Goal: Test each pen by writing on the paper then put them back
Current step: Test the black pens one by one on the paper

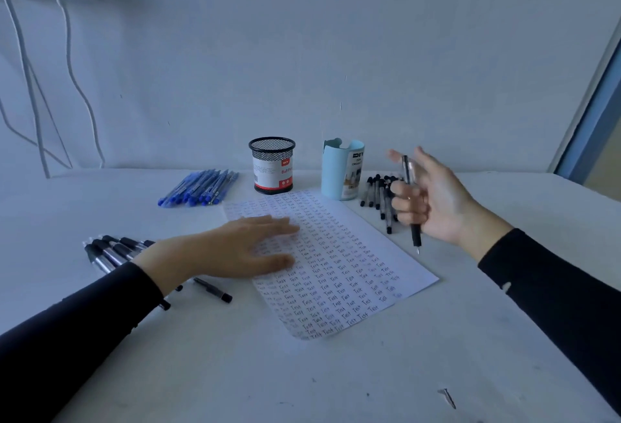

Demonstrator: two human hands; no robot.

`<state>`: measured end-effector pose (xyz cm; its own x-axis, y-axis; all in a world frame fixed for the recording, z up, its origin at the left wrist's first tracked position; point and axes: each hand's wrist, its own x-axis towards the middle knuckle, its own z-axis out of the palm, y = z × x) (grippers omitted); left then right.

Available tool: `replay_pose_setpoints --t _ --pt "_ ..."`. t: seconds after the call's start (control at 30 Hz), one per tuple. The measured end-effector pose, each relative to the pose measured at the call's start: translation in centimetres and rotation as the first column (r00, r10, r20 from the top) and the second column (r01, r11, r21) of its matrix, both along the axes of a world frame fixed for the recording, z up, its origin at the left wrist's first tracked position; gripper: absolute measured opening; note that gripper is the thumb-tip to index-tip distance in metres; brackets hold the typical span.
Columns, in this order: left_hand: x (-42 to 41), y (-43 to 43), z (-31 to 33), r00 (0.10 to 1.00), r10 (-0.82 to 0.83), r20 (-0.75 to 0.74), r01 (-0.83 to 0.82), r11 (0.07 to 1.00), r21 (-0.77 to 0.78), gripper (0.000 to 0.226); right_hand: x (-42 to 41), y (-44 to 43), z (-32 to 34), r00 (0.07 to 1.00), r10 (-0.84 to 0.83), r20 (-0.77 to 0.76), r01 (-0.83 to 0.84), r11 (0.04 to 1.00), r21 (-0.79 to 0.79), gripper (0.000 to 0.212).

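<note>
While flat left fingers pin paper to table, right fingers grip pen.

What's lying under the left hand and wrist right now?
The left hand lies flat over the paper, covering some rows of "Test". Black pens run beneath the wrist and forearm; how many are hidden cannot be told.

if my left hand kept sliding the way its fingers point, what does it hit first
Sliding flat, the left hand would cross the paper, then probably meet the loose black pens beside the light blue cup. The raised right hand seems above that line, though depth is unclear.
</note>
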<state>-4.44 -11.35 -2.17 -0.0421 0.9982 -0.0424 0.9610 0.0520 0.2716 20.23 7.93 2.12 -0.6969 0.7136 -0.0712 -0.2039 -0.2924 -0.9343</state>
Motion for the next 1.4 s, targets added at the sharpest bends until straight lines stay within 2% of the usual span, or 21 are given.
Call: replay_pose_setpoints --t 0.07,0.17,0.23,0.33,0.4,0.47,0.5,0.53,0.6,0.63,0.67,0.77,0.83,0.97,1.07,1.2,1.4 --pt "0.6 0.0 0.1 0.999 -0.041 0.01 0.041 0.999 -0.027 0.068 0.3 0.0 -0.2 1.0 0.003 -0.022 -0.006 0.995 -0.104 0.05" --pt "1.6 0.0 0.3 0.998 -0.062 0.008 0.063 0.997 -0.044 0.073 0.1 -0.4 -0.2 0.999 -0.011 -0.048 0.004 0.99 -0.139 0.048" --pt "2.0 0.1 0.3 0.996 -0.087 0.009 0.088 0.996 -0.029 0.072 -0.1 -1.2 0.3 1.0 0.012 -0.029 -0.014 0.998 -0.06 0.043" --pt "2.1 0.1 0.1 0.989 -0.141 0.045 0.14 0.99 0.035 0.064 -0.2 -1.8 1.2 1.0 0.019 0.014 -0.02 0.991 0.13 0.059" --pt "2.0 0.2 -0.2 0.986 -0.159 0.052 0.156 0.986 0.056 0.063 -0.1 -1.8 1.3 0.997 0.034 -0.076 -0.023 0.989 0.144 0.049" --pt "1.9 0.3 -0.3 0.985 -0.162 0.053 0.158 0.986 0.06 0.063 0.4 -1.9 0.9 0.983 0.121 -0.137 -0.109 0.99 0.093 0.04" --pt "1.8 0.3 -0.4 0.986 -0.16 0.053 0.156 0.985 0.067 0.064 0.8 -1.9 0.4 0.981 0.173 -0.087 -0.162 0.979 0.121 0.043" --pt "1.8 0.3 -0.5 0.986 -0.159 0.052 0.155 0.985 0.076 0.065 1.2 -1.9 -0.2 0.983 0.18 0.033 -0.183 0.963 0.2 0.05" --pt "1.9 0.4 -0.5 0.987 -0.157 0.044 0.153 0.984 0.088 0.067 1.8 -1.9 -1.5 0.958 0.067 0.278 -0.178 0.901 0.396 0.064" --pt "1.9 0.4 -0.6 0.987 -0.157 0.039 0.153 0.984 0.093 0.068 2.0 -2.0 -1.8 0.946 0.031 0.322 -0.178 0.881 0.438 0.065" --pt "1.9 0.4 -0.6 0.987 -0.158 0.036 0.154 0.983 0.096 0.068 2.1 -2.0 -2.1 0.947 0.046 0.318 -0.184 0.89 0.417 0.061" --pt "1.9 0.5 -0.6 0.987 -0.159 0.031 0.155 0.984 0.089 0.061 2.7 -2.1 -2.8 0.964 0.199 0.175 -0.235 0.947 0.219 0.042" --pt "1.8 0.5 -0.7 0.987 -0.16 0.033 0.156 0.983 0.093 0.057 3.2 -2.1 -3.3 0.955 0.227 0.19 -0.266 0.939 0.217 0.041" --pt "1.9 0.6 -0.6 0.986 -0.162 0.036 0.158 0.984 0.085 0.058 3.6 -2.6 -4.1 0.942 0.124 0.313 -0.251 0.878 0.407 0.02" --pt "2.0 0.5 -0.6 0.986 -0.164 0.032 0.161 0.983 0.083 0.057 3.4 -2.9 -4.4 0.939 0.028 0.344 -0.235 0.781 0.579 0.027" --pt "1.9 0.5 -0.5 0.986 -0.164 0.035 0.161 0.984 0.08 0.059 3.1 -3.7 -4.5 0.921 0.021 0.389 -0.274 0.744 0.609 0.031" --pt "1.9 0.6 -0.6 0.985 -0.169 0.046 0.165 0.982 0.088 0.06 2.9 -3.8 -5.4 0.924 -0.118 0.363 -0.179 0.708 0.684 0.048"
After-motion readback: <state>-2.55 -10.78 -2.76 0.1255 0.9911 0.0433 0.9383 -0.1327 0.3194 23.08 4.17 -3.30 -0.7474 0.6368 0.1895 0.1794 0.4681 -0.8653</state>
